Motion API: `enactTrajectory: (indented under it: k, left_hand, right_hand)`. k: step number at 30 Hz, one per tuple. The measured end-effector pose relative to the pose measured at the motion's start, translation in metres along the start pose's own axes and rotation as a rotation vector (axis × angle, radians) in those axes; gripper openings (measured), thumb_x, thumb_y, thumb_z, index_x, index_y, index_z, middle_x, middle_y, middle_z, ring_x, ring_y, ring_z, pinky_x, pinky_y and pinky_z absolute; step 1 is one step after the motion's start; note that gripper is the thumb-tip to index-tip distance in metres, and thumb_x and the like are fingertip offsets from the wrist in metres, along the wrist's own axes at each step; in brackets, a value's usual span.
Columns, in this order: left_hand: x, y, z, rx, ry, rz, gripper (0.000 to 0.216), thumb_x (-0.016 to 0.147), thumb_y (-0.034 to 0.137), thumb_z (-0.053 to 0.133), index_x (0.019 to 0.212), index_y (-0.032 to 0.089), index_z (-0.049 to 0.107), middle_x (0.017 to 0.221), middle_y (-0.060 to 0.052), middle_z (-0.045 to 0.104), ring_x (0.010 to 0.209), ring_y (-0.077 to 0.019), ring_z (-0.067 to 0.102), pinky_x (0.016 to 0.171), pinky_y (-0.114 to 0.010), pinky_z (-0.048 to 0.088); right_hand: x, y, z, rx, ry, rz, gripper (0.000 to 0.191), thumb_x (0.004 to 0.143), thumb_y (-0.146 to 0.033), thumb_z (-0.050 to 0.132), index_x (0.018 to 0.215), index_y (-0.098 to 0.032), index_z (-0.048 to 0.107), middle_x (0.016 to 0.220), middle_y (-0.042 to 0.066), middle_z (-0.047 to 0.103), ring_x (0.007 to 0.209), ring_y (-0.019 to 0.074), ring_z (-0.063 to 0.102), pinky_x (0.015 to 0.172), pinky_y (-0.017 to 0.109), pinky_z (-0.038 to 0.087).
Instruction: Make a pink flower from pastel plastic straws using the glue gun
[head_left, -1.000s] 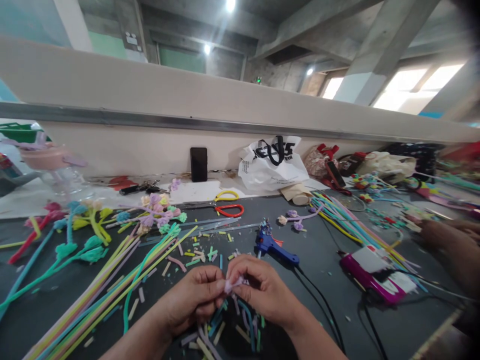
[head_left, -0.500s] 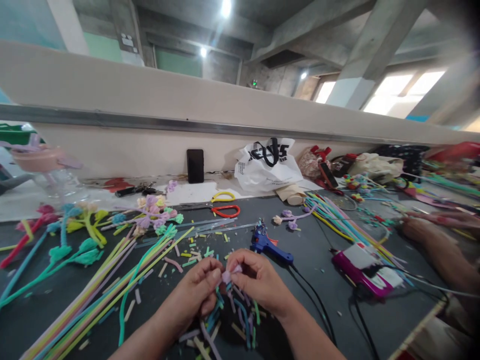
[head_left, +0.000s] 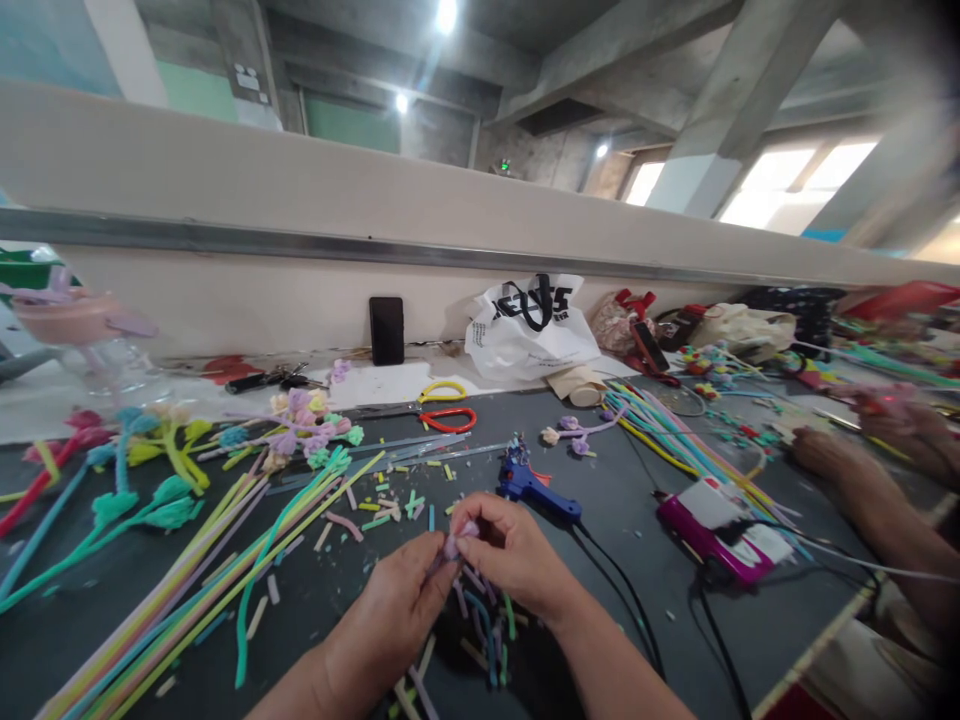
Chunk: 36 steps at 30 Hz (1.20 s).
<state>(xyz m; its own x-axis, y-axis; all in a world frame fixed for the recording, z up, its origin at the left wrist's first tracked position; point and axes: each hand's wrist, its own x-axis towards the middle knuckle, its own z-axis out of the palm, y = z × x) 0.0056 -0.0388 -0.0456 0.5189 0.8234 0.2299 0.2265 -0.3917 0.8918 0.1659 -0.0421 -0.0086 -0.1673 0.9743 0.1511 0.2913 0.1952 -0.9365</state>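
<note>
Between the fingertips of both hands is a small lilac pipe-cleaner piece point(head_left: 463, 537), partly covered by the fingers. My left hand point(head_left: 412, 585) is closed on its left side. My right hand point(head_left: 508, 550) pinches it from the right with thumb and forefinger. Under the hands lie short cut pipe-cleaner pieces point(head_left: 487, 635) in blue, green, purple and cream. A blue hot glue gun point(head_left: 541, 495) rests just beyond my right hand, its black cord running toward me. Red-and-yellow-handled scissors point(head_left: 444, 408) lie farther back.
Long pipe cleaners point(head_left: 202, 570) and finished pipe-cleaner flowers point(head_left: 300, 425) cover the left side. A purple power strip point(head_left: 724, 530) with cords sits at right, near a co-worker's hand point(head_left: 840, 460). A phone point(head_left: 387, 330) and a white bag point(head_left: 529, 330) stand against the partition.
My left hand has rolled over, its fingers now tucked closer under the lilac piece. The co-worker's hands at right have shifted, and a reddish glow shows there.
</note>
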Motion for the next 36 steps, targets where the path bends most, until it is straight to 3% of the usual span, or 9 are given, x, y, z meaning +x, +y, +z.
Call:
enactTrajectory:
  k: [12,19,22,25,29,36]
  left_hand:
    - [-0.002,0.002,-0.001,-0.176,0.013,-0.025,0.017,0.083,0.028,0.047,0.084,0.021,0.063,0.076,-0.007,0.060,0.071,-0.0199,0.052,0.073,-0.029,0.037]
    - [-0.002,0.000,0.001,0.023,-0.022,-0.033,0.022,0.087,0.027,0.038,0.083,0.019,0.058,0.077,-0.007,0.058,0.071,-0.0187,0.052,0.070,-0.029,0.036]
    - [0.000,0.003,0.001,0.008,-0.001,-0.019,0.023,0.087,0.028,0.037,0.075,0.019,0.055,0.071,-0.005,0.055,0.066,-0.0159,0.050,0.064,-0.027,0.035]
    - [0.002,0.005,0.002,-0.104,0.016,-0.103,0.029,0.087,0.034,0.038,0.065,0.018,0.048,0.060,0.000,0.048,0.054,-0.0114,0.043,0.053,-0.023,0.033]
    - [0.002,0.004,0.004,-0.397,-0.111,-0.325,0.034,0.084,0.046,0.038,0.065,0.018,0.042,0.051,0.006,0.039,0.038,-0.0054,0.030,0.037,-0.020,0.022]
    - [0.001,0.008,0.002,-0.630,-0.182,-0.390,0.034,0.079,0.047,0.048,0.068,0.015,0.046,0.052,0.006,0.043,0.035,-0.0022,0.030,0.034,-0.017,0.017]
  right_hand:
    - [-0.001,0.001,0.002,-0.024,0.013,-0.014,0.011,0.065,-0.008,0.054,0.069,-0.017,0.058,0.068,-0.001,0.055,0.062,0.0102,0.049,0.058,0.020,0.040]
    - [-0.002,0.005,0.006,0.008,0.015,-0.017,0.011,0.066,-0.009,0.053,0.069,-0.018,0.058,0.069,-0.001,0.056,0.062,0.0109,0.052,0.058,0.022,0.042]
    - [-0.001,0.003,0.006,0.038,0.016,-0.011,0.009,0.066,-0.010,0.054,0.070,-0.017,0.058,0.068,-0.001,0.055,0.061,0.0102,0.051,0.058,0.021,0.041]
    - [-0.002,0.000,0.003,0.138,-0.018,0.015,0.016,0.067,-0.012,0.058,0.082,-0.017,0.059,0.073,-0.001,0.054,0.064,0.0094,0.050,0.059,0.020,0.041]
    - [-0.003,0.000,-0.003,0.266,-0.124,0.021,0.034,0.069,-0.012,0.060,0.101,-0.020,0.057,0.084,0.000,0.056,0.072,0.0099,0.052,0.066,0.021,0.042]
    - [-0.003,-0.005,-0.002,0.185,-0.124,0.036,0.014,0.066,-0.009,0.057,0.077,-0.016,0.060,0.073,-0.001,0.054,0.065,0.0093,0.049,0.060,0.020,0.040]
